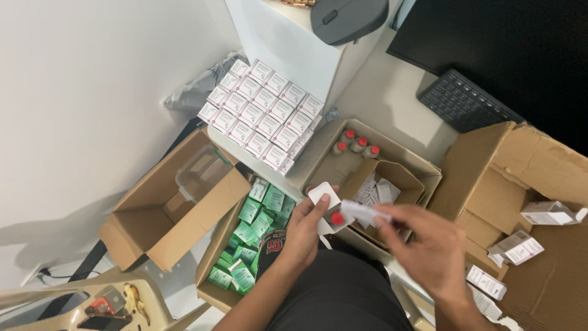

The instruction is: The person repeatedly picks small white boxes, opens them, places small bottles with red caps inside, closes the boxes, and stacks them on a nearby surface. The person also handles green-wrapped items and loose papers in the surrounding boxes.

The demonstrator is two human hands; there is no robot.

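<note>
Left hand [306, 230] around red-capped vial [336, 217]

Four red-capped vials [356, 143], three open cardboard boxes [164, 211]

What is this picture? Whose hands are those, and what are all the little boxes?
The camera sits on a person's head and looks down, so these are that person's own two hands. The left hand holds a small white carton and a little bottle with a red cap. The right hand pinches a folded white paper, which looks blurry. Around them are cardboard boxes: one box with more red-capped bottles and paper slips, and one full of small green cartons. White cartons are stacked in neat rows. A keyboard lies at the top right.
</note>
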